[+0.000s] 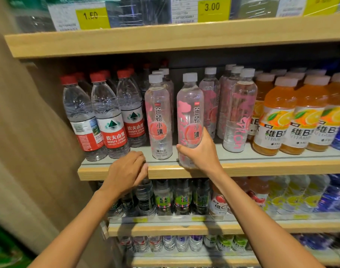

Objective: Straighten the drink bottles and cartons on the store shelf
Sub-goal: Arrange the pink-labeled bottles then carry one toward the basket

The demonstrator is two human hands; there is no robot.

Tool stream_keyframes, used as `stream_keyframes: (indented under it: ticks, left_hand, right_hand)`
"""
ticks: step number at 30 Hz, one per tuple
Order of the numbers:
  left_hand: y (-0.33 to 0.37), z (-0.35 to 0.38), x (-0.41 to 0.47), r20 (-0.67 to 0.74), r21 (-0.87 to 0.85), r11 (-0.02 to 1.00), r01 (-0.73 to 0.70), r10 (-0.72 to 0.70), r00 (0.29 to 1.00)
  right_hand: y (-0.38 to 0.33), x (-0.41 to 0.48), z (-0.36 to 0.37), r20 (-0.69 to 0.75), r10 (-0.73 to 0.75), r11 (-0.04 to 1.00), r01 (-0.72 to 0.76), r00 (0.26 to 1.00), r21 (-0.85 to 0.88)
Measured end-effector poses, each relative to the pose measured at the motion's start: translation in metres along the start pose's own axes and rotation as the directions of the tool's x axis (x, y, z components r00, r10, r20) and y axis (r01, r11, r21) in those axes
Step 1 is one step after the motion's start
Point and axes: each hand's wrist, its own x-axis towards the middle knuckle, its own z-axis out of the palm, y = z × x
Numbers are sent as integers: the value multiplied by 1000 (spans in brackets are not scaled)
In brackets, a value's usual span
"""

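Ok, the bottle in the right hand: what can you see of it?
The held bottle is clear plastic with a white screw cap, clear liquid, pink peach artwork and a vertical column of dark characters facing the camera. It stands about upright at the front lip of the grey shelf, further forward than its twin to the left. The right hand grips its lower part, thumb on its left side.

The middle shelf (261,167) is lit evenly and brightly, and its clear bottles (159,105) are rendered sharply. Deep shadow is cast beneath the upper shelf board (165,39). The price tags (213,9) above and the lowest bottle rows (184,242) are blurred; straight shelf edges are bowed by wide-angle distortion.
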Motion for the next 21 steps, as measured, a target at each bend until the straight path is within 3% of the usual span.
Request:
stream_keyframes:
  ticks: [3,5,8,10,12,14,18,21]
  left_hand:
    - [12,-22,17,-123,-125,980,154,-169,978]
    - [30,-40,37,-195,-339,901,272,-350,916]
    - [60,-65,74,-80,-732,583,352,-587,806]
    - [76,-77,94,78,-875,332,353,-623,778]
    - [89,-83,109,196,-918,157,365,-620,760]
    - [98,-86,116,247,-931,53,362,-640,728]
    - [104,-87,122,256,-949,-57,309,-710,656]
    - [100,-85,124,312,-945,-152,288,-682,662]
  right_hand:
    - [-8,-13,-11,49,-14,998,11,999,70]
    - [-17,-23,-17,98,-30,993,18,995,120]
    - [-29,-39,-20,183,-47,985,16,982,169]
    - [-33,-51,-18,227,-36,986,-2,973,168]
    - [-37,-61,-16,259,-29,990,-8,965,140]
    - [-40,-70,-14,259,-26,994,-2,965,108]
    - [-43,-78,-16,240,-43,999,36,970,34]
    - [-38,-78,-22,322,-67,988,17,944,156]
